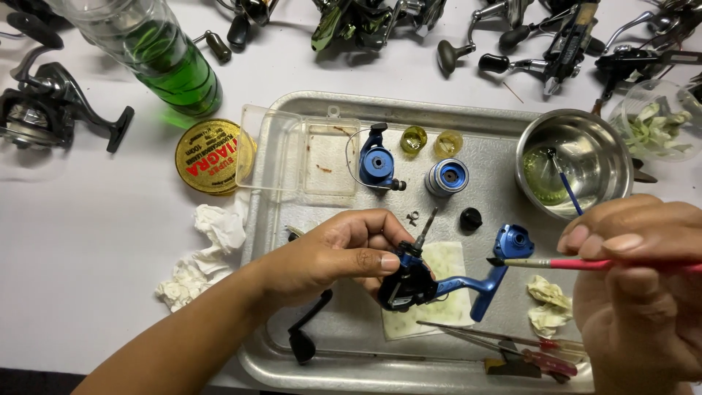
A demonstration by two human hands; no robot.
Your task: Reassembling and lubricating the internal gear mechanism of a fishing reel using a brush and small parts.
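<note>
Left hand (333, 256) fingers wrapped tight around blue reel body (409, 281). Right hand (640, 292) at three o'clock, fingers pinched together on pink brush (578, 263) over metal tray (292, 366).

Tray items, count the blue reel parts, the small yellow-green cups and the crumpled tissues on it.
Blue reel parts: 4 (rotor, spool, cover, reel body in the left hand)
Yellow-green cups: 2
Crumpled tissues: 1
Total: 7
</note>
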